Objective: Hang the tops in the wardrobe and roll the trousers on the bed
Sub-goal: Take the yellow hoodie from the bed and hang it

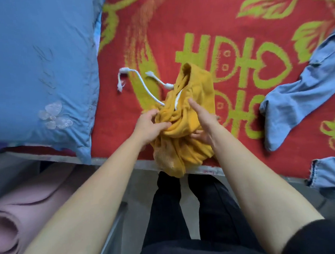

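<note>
A mustard-yellow garment (198, 93) with white drawstrings (142, 83) lies bunched at the near edge of the bed, part of it hanging over the edge. My left hand (150, 126) grips its bunched folds from the left. My right hand (203, 122) holds the cloth from the right, its fingers curled under the bundle and one finger lying along the top. Light blue denim trousers (305, 91) lie spread on the bed at the right.
A red blanket (215, 25) with green-yellow patterns covers the bed. A blue pillow (37, 66) lies at the left. A rolled pink mat (21, 224) sits beside the bed at lower left. My legs in dark trousers (187, 214) stand against the bed's edge.
</note>
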### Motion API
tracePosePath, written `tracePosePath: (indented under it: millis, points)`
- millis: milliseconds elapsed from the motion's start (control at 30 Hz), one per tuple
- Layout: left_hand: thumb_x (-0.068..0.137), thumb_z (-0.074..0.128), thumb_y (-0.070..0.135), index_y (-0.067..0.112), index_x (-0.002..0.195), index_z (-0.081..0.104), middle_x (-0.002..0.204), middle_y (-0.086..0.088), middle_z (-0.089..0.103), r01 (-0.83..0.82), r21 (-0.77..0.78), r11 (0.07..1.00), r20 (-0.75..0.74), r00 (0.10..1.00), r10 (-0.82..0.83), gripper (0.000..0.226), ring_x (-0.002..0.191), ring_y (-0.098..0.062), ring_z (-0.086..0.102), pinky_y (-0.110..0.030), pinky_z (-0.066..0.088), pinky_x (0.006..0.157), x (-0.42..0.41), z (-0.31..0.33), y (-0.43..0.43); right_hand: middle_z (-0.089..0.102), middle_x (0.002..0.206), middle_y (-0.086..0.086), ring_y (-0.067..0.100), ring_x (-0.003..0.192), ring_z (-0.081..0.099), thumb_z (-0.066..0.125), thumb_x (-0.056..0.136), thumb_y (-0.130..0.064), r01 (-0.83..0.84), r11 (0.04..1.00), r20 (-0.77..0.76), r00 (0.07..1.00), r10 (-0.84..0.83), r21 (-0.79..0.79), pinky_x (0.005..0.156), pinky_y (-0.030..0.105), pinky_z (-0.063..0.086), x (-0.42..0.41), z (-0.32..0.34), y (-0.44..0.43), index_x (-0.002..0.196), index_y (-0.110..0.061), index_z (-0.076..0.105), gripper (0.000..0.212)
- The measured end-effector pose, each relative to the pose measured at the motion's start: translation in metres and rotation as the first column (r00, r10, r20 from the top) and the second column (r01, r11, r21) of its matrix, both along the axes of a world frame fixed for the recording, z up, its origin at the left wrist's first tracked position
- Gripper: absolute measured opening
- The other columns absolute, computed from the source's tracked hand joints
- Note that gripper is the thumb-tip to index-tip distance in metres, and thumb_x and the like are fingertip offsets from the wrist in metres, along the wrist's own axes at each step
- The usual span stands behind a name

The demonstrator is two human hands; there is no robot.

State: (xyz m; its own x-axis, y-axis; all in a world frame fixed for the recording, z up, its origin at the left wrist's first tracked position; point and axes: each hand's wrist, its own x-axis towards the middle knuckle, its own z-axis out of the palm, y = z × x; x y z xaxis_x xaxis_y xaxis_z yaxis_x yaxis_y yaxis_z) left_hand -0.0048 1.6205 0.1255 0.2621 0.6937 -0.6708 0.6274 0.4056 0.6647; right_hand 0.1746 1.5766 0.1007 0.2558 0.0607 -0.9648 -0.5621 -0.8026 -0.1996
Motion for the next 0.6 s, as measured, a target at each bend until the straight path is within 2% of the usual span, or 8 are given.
tracePosePath:
  millis: [33, 100, 167, 200, 333, 467, 533, 600]
  points:
    - [0.075, 0.082, 0.012, 0.016, 0.099, 0.070, 0.088, 0.007, 0.068, 0.022, -0.037, 0.999, 0.055, 0.998, -0.020, 0.026, 0.080, -0.007, 0.061, -0.017, 0.047, 0.073, -0.002, 0.010, -0.006, 0.058, 0.130, 0.015, 0.035, 0.116, 0.063, 0.087, 0.067, -0.040, 0.017, 0.999, -0.088, 0.996, -0.014, 0.032, 0.099, 0.053, 0.051, -0.002, 0.008, -0.001, 0.148, -0.010, 0.031, 0.103]
    - [0.078, 0.081, 0.015, 0.015, 0.100, 0.070, 0.090, 0.004, 0.069, 0.071, -0.096, 0.993, 0.070, 0.995, -0.064, 0.024, 0.076, -0.005, 0.061, -0.014, 0.048, 0.066, -0.009, 0.026, -0.013, 0.068, 0.113, 0.018, 0.033, 0.097, 0.070, 0.077, 0.078, -0.009, -0.012, 0.996, -0.069, 0.997, 0.018, 0.085, 0.083, 0.045, 0.058, -0.006, 0.019, -0.005, 0.137, -0.001, 0.049, 0.066]
    - [0.081, 0.079, 0.028, 0.015, 0.102, 0.071, 0.088, 0.002, 0.068, 0.131, -0.147, 0.980, 0.007, 0.991, -0.131, 0.027, 0.069, -0.007, 0.060, -0.018, 0.047, 0.058, -0.018, 0.040, -0.016, 0.068, 0.102, 0.015, 0.028, 0.076, 0.067, 0.070, 0.082, -0.008, -0.082, 0.987, 0.062, 0.995, 0.075, 0.138, 0.060, 0.035, 0.054, -0.009, 0.039, -0.011, 0.131, 0.000, 0.055, 0.052]
    - [0.081, 0.078, 0.036, 0.015, 0.103, 0.071, 0.086, 0.000, 0.068, 0.151, -0.188, 0.970, -0.021, 0.987, -0.157, 0.031, 0.067, -0.009, 0.059, -0.021, 0.047, 0.057, -0.023, 0.047, -0.016, 0.068, 0.103, 0.013, 0.025, 0.074, 0.064, 0.068, 0.083, -0.011, -0.133, 0.976, 0.149, 0.983, 0.107, 0.174, 0.059, 0.032, 0.051, -0.009, 0.053, -0.012, 0.130, -0.002, 0.057, 0.049]
    - [0.086, 0.062, 0.059, 0.012, 0.099, 0.070, 0.091, -0.002, 0.068, 0.149, -0.295, 0.944, -0.076, 0.981, -0.179, 0.049, 0.079, -0.013, 0.061, -0.026, 0.049, 0.060, -0.038, 0.082, -0.007, 0.072, 0.102, 0.008, 0.028, 0.095, 0.067, 0.054, 0.082, -0.009, -0.411, 0.862, 0.519, 0.827, 0.216, 0.296, 0.085, 0.045, 0.057, 0.002, 0.128, -0.013, 0.112, -0.015, 0.069, 0.034]
    - [0.090, 0.062, 0.041, 0.011, 0.105, 0.064, 0.094, -0.008, 0.065, 0.083, 0.022, 0.996, -0.165, 0.983, -0.078, 0.033, 0.083, -0.026, 0.061, -0.034, 0.050, 0.071, -0.033, 0.130, 0.022, 0.070, 0.105, 0.000, 0.021, 0.102, 0.065, 0.051, 0.084, -0.007, -0.654, 0.629, 0.682, 0.685, 0.257, 0.420, 0.094, 0.044, 0.055, 0.016, 0.224, -0.004, 0.124, -0.021, 0.064, 0.044]
    - [0.089, 0.066, 0.041, 0.010, 0.123, 0.059, 0.116, -0.011, 0.063, 0.086, 0.133, 0.987, -0.164, 0.984, -0.063, 0.047, 0.106, -0.031, 0.062, -0.039, 0.050, 0.088, -0.024, 0.161, 0.035, 0.072, 0.106, 0.003, 0.020, 0.100, 0.068, 0.050, 0.077, -0.012, -0.633, 0.554, 0.674, 0.720, 0.165, 0.540, 0.091, 0.041, 0.057, 0.022, 0.273, 0.003, 0.124, -0.020, 0.066, 0.050]
    - [0.088, 0.068, 0.040, 0.003, 0.132, 0.052, 0.120, -0.013, 0.062, 0.118, 0.160, 0.980, -0.119, 0.988, -0.099, 0.060, 0.107, -0.032, 0.061, -0.040, 0.050, 0.088, -0.013, 0.193, 0.041, 0.074, 0.104, 0.007, 0.022, 0.096, 0.070, 0.047, 0.074, -0.012, -0.553, 0.466, 0.590, 0.803, 0.079, 0.691, 0.086, 0.040, 0.059, 0.027, 0.320, 0.008, 0.121, -0.020, 0.067, 0.052]
